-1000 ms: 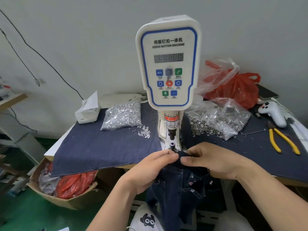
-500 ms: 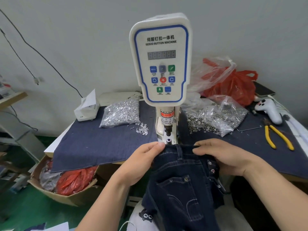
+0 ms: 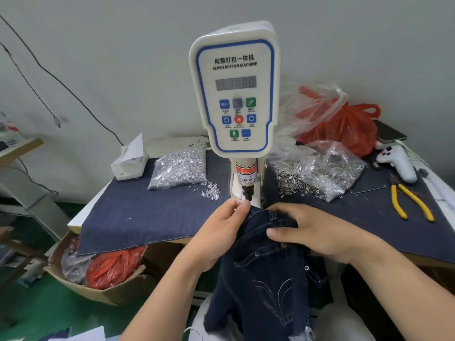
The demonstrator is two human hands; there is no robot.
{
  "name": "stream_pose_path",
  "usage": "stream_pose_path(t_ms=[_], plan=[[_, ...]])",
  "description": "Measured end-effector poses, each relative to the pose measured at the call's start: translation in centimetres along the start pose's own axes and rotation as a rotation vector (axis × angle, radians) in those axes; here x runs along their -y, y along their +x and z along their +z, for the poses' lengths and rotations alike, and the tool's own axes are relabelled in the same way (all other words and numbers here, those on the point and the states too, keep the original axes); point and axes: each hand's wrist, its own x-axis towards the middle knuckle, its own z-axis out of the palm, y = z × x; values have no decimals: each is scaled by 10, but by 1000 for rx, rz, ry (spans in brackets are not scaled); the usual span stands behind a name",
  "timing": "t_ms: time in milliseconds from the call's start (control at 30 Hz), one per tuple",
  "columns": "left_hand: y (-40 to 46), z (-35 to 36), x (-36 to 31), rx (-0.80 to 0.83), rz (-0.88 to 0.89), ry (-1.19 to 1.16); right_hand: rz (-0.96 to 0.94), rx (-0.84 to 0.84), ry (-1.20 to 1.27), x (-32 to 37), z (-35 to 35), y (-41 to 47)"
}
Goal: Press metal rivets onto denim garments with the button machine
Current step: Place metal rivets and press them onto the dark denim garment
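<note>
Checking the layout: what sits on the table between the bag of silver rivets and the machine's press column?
Head view: a small loose pile of rivets on the blue cloth, between the rivet bag and the press column.

Place: small garment workshop
Machine: button machine (image 3: pixel 235 99) labelled "SERVO BUTTON MACHINE" standing on the worktop (image 3: pixel 147 215)
Supplies: clear bags of metal rivets (image 3: pixel 181 167) and rings (image 3: pixel 320 173)
Tools: yellow-handled pliers (image 3: pixel 410 201)
Floor: cardboard box (image 3: pixel 103 274) of bagged stock

the person is wearing nothing on either forearm: left hand (image 3: pixel 219 238) and right hand (image 3: pixel 317 232) are showing no sleeves, gloves or rings.
</note>
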Motion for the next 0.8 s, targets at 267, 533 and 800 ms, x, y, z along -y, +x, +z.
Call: stream_pose_path(t_ms=[267,533,800], plan=[[-40,15,34,-224,630,569,1,-21,583,-10,-5,-1],[-34,10,26,-130,437,193,135,-128,150,-13,-6,7],[-36,7,17,87,286,17,-329,-106,-433,-7,3,-10]])
